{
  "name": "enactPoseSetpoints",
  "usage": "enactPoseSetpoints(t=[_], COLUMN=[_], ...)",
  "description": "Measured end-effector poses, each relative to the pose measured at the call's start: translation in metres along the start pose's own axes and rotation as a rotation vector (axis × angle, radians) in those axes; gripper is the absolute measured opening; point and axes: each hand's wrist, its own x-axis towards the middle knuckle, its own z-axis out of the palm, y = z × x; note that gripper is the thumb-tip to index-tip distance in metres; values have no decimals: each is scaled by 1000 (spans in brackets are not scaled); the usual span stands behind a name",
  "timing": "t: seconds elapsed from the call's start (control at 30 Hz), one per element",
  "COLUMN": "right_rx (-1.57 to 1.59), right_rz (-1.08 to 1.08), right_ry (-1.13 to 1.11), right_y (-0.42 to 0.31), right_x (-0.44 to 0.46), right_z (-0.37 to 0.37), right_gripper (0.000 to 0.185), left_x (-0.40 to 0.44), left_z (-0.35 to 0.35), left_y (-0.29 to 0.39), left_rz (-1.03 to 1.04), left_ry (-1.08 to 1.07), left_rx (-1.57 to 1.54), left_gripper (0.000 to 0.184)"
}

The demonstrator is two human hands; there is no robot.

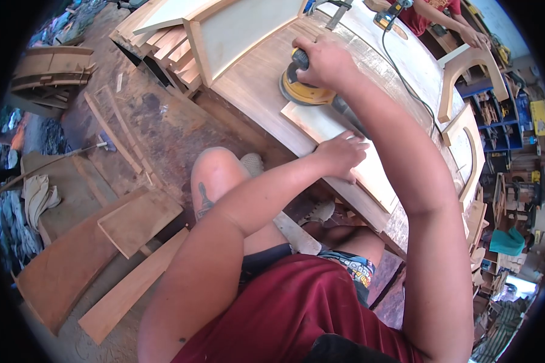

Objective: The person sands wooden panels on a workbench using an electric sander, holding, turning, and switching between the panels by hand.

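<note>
My right hand [329, 62] is wrapped around the black grip of a yellow-and-black orbital sander [307, 94]. The sander's round pad is at the upper end of a pale wood-framed panel [375, 175] with a white face; I cannot tell whether it touches the frame or the bench. My left hand [343, 155] holds the near long edge of this panel, fingers over the top and thumb lower along the side. The panel lies flat on a wooden workbench [251, 75]. My right forearm hides part of the panel and the sander's rear.
Another white-faced framed panel [242, 33] leans upright at the bench's far left. A black cord [406, 81] crosses the bench. Curved wooden pieces [478, 66] stand at right, near another person's hands [475, 37]. Boards [140, 221] lie on the floor at left.
</note>
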Motion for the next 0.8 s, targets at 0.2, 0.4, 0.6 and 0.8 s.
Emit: enactPoseSetpoints(t=[0.2, 0.4, 0.6, 0.8], right_rx=[-53, -21, -77, -20], right_rz=[-143, -86, -97, -84], right_ry=[-124, -84, -170, -49], right_y=[-34, -24, -32, -13], right_x=[-25, -18, -25, -17], right_z=[-10, -9, -16, -3], right_gripper=[58, 57, 62, 59], left_x=[-1, -7, -4, -8], left_z=[7, -7, -7, -14], left_y=[2, 6, 6, 6], left_rz=[-91, -52, -125, -27], left_ry=[121, 122, 27, 77], left_rx=[-91, -54, -146, -40], left_gripper=[58, 53, 54, 54])
